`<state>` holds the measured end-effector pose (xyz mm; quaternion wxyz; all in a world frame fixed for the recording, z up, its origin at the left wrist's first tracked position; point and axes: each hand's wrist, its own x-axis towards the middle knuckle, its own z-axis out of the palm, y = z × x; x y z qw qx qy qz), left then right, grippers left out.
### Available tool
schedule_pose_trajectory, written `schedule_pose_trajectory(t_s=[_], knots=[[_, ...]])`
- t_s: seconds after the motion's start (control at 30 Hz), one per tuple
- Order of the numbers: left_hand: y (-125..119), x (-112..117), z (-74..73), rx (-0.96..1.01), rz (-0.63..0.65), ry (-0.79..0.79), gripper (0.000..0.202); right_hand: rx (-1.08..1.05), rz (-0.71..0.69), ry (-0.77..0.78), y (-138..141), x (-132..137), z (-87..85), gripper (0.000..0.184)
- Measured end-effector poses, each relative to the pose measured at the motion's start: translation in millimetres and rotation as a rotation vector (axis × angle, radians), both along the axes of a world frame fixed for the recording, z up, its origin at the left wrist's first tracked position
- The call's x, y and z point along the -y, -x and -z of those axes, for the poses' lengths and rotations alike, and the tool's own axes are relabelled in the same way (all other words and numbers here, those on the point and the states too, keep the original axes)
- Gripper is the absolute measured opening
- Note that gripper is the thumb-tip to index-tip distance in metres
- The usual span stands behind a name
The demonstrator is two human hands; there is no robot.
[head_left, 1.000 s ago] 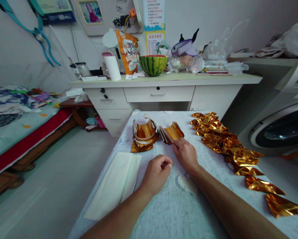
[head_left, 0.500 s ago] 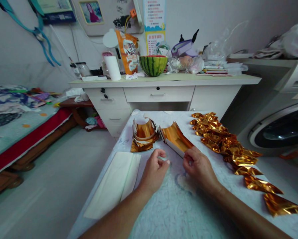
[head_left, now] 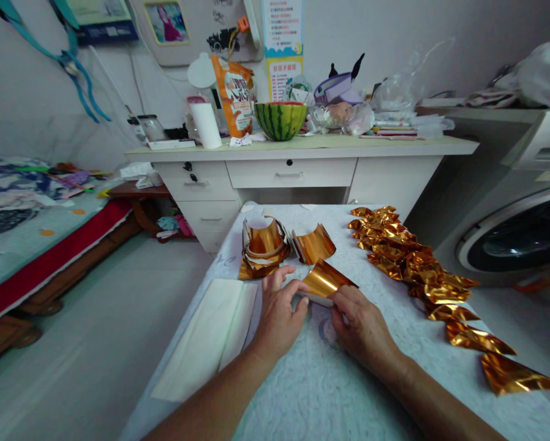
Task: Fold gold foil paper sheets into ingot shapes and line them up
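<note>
A curled sheet of gold foil paper, pale along its near edge, is between my two hands over the table. My right hand pinches its right end. At the left end, my left hand has the corner between thumb and forefinger, its other fingers stretched forward. Just beyond lies a small stack of curved gold foil sheets. Left of that stands a rolled bundle of gold foil sheets with pale edges. Folded white paper lies beside my left forearm.
Folded gold foil pieces line the right side of the cloth-covered table. Behind stands a white desk bearing a cut watermelon, an orange pouch and clutter. A washing machine is at right, a bed at left.
My right hand has drawn one foil sheet off the small stack toward me. My left hand has moved forward onto the sheet's left corner.
</note>
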<state>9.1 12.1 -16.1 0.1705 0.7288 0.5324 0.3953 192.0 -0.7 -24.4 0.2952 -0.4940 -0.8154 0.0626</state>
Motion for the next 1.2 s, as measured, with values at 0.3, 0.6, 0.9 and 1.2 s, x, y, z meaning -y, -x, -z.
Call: schedule_pose_trajectory(t_s=[0.3,0.6,0.9,1.2], knots=[[-2,3,-8.0,-0.093,0.105,0.017,0.016,-0.24,0.009,-0.108,-16,3,-17.7,0.012],[-1,3,-10.9,-0.095,0.219,0.075,0.021,-0.183,0.215,-0.037,-34,-21,1.9,0.029],[1,-2,5.1,-0.06,-0.025,0.024,0.058,-0.648,0.129,0.366,-32,-21,-3.2,0.023],[3,-10,1.7,-0.069,0.035,0.268,0.018,-1.068,0.106,0.597,-39,-21,-5.0,0.027]])
